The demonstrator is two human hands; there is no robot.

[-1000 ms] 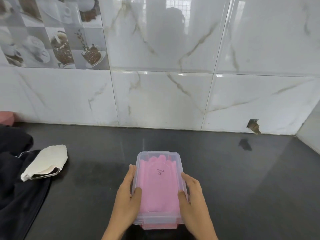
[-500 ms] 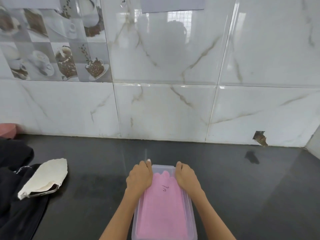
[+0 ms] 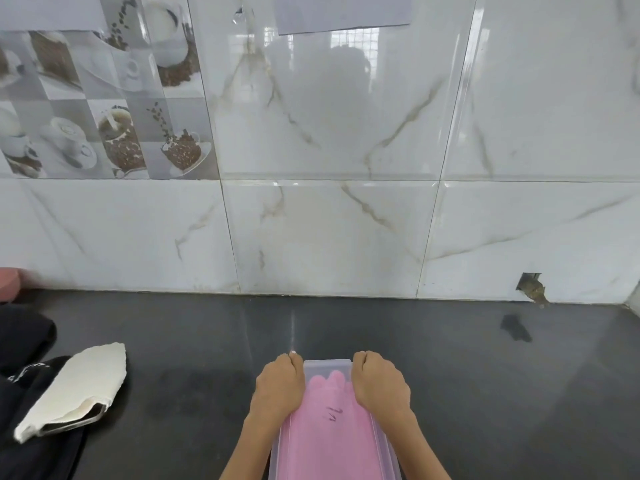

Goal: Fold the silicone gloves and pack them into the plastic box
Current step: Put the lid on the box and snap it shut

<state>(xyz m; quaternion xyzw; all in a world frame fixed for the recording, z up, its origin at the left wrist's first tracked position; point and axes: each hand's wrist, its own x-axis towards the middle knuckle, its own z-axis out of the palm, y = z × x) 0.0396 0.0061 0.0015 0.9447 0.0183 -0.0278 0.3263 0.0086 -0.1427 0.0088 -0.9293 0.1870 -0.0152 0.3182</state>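
A clear plastic box (image 3: 325, 366) with its lid on lies on the dark counter at the bottom centre; its near end runs out of the frame. Pink silicone gloves (image 3: 329, 441) fill the inside and show through the lid, which bears a small dark mark. My left hand (image 3: 278, 386) is curled over the far left corner of the box. My right hand (image 3: 379, 384) is curled over the far right corner. Both press down on the lid's edges with the fingers bent.
A white cloth lying over a phone (image 3: 74, 389) rests at the left on dark fabric (image 3: 20, 358). A pink object (image 3: 7, 282) sits at the far left by the tiled wall (image 3: 329, 220). The dark counter (image 3: 485, 375) stretches to the right.
My hands slid from the box's long sides near its front to its far corners. The view tilted up, so the box now sits lower in the frame.
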